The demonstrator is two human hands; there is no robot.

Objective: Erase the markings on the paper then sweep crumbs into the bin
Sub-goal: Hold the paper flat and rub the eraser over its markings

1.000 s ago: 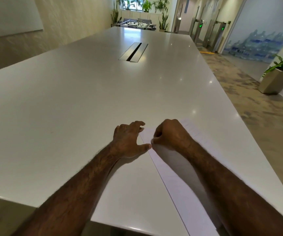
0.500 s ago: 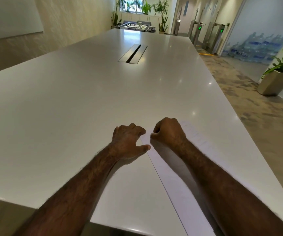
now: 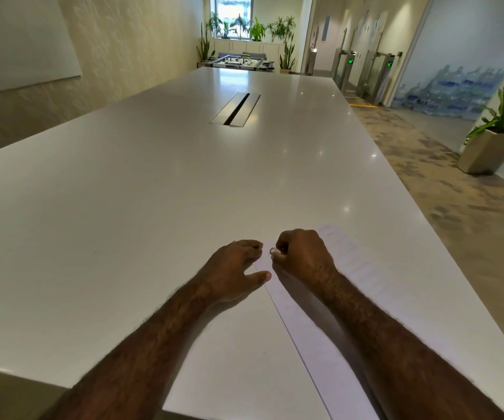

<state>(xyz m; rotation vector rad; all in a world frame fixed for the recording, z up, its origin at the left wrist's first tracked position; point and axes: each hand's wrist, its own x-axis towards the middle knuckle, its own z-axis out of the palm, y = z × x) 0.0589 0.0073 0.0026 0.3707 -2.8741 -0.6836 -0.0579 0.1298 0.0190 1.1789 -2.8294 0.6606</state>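
Head view: paper [image 3: 329,334] along tabletop [image 3: 123,222] right edge, unmoved; right hand [image 3: 303,256] fisted, now pinching small white eraser [image 3: 274,251]; left hand [image 3: 234,268] still pressing paper's edge, fingers loosely bent.

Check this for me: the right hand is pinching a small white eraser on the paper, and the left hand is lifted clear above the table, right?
Not quite. The head view shows the left hand resting on the table beside the paper's left edge, thumb at that edge, not lifted clear. The rest holds: the right hand pinches a small white eraser on the paper.
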